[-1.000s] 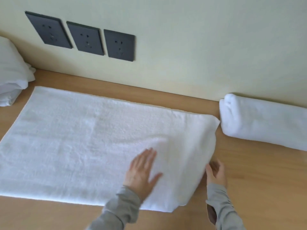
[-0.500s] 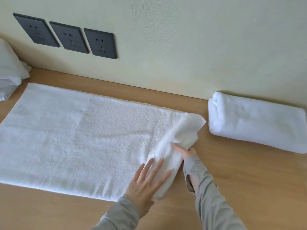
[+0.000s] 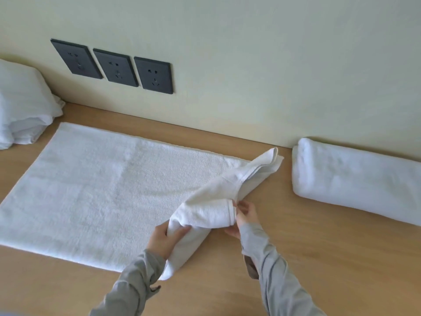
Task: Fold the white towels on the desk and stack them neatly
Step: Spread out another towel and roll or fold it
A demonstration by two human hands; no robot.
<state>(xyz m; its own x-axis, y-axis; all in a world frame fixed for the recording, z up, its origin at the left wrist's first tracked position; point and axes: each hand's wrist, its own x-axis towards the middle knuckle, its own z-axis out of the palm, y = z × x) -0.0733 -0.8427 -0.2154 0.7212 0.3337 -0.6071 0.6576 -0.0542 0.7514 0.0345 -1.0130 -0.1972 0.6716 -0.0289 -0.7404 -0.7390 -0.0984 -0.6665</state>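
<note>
A white towel [image 3: 102, 192] lies spread flat across the wooden desk [image 3: 319, 252]. Its right end is lifted and bunched into a loose roll. My left hand [image 3: 165, 239] grips the near part of that bunched end, fingers curled into the cloth. My right hand [image 3: 245, 216] pinches the hemmed edge of the same end, just to the right. The far right corner of the towel sticks up towards the wall. A folded white towel [image 3: 355, 182] lies against the wall at the right.
A heap of white linen [image 3: 22, 108] sits at the far left against the wall. Three dark wall sockets [image 3: 114, 66] are above the desk. Bare wood shows in front of the towel and between it and the folded towel.
The left hand went from lying flat on the towel to gripping its right end. The right hand came up from the edge, and together they have lifted and bunched that end.
</note>
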